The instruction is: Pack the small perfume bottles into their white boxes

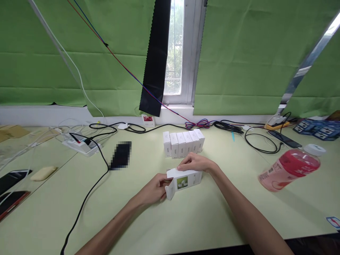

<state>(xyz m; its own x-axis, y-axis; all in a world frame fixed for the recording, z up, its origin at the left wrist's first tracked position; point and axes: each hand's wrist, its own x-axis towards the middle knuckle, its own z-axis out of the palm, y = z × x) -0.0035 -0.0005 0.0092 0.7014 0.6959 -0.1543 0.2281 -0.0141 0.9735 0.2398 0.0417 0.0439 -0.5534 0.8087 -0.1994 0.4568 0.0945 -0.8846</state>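
Observation:
A small white cardboard box (195, 179) with a green picture on its front lies on its long side on the pale green table. Its left end is open, and an end flap (171, 190) sticks out toward me. My right hand (196, 163) grips the box from above, thumb and fingers over its top edge. At the open end, the fingers of my left hand (156, 187) are curled against the box, their tips partly hidden behind the flap. Just beyond stands a row of several similar white boxes (182, 144), upright and side by side.
A pink drink bottle (290, 168) stands at the right, near a phone (284, 139) and black cables (228, 126). On the left are a power strip (83, 145), a blurred dark object (120, 156), a pale yellow oval object (44, 173) and phones (12, 203).

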